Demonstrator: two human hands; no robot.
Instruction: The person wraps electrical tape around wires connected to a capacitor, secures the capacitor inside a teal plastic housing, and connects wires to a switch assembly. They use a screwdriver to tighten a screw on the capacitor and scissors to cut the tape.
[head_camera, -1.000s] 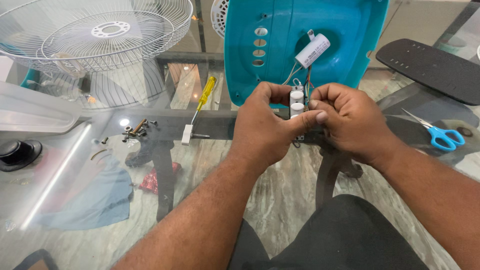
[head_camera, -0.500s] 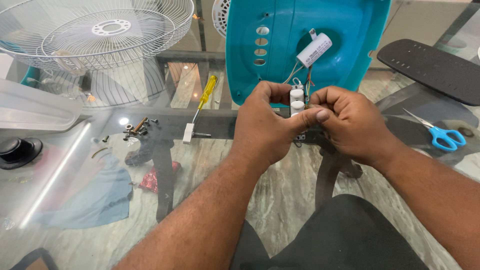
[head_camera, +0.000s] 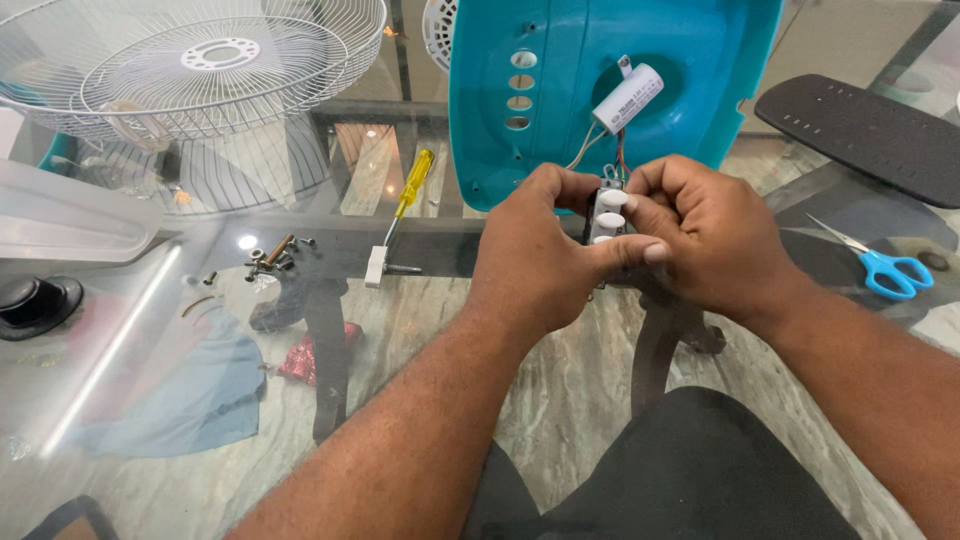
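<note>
Across the glass surface (head_camera: 140, 330), things lie scattered: a yellow-handled screwdriver (head_camera: 402, 205) points toward a small pile of screws (head_camera: 270, 255), a white wire fan guard (head_camera: 200, 70) rests at the far left, blue-handled scissors (head_camera: 885, 268) lie at the right, and a dark slotted panel (head_camera: 870, 130) sits beyond them. Directly behind the hands stands a teal fan housing (head_camera: 560, 90) with a row of round holes, and a white cylindrical capacitor (head_camera: 628, 97) hangs against it on thin wires (head_camera: 590, 145). Nothing blocks the hands from above. Both meet just in front of the housing, above the person's lap. The left hand (head_camera: 535, 250) and right hand (head_camera: 715, 235) have their fingers closed around a small switch block (head_camera: 606, 215), thumbs pressed along its front. The block is dark with white round push buttons stacked vertically; most of its body is hidden inside the grip.
</note>
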